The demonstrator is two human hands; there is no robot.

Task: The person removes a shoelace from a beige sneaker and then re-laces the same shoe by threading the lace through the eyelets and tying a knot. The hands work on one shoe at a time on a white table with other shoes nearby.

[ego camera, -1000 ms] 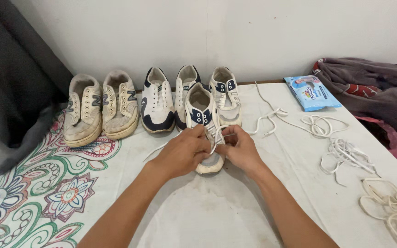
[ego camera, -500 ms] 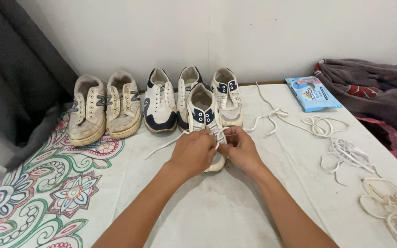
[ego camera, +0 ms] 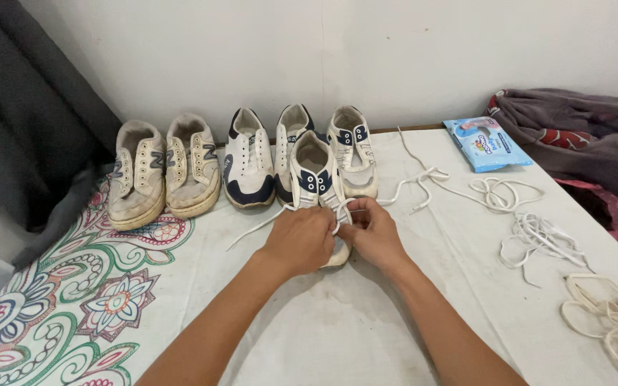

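Here, left hand (ego camera: 300, 239) and right hand (ego camera: 370, 232) pinch white lace (ego camera: 337, 216) over white-navy sneaker (ego camera: 318, 182) beneath fingers. Risk: lace slipping out of eyelet if pinch loosens; loose end trails beyond left fingers.

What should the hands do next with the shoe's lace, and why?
Probably draw the white lace snug across the white-and-navy shoe. Both the left hand and the right hand pinch it over the front of the shoe, while one loose end trails left on the cloth and another runs right, so there looks to be slack.
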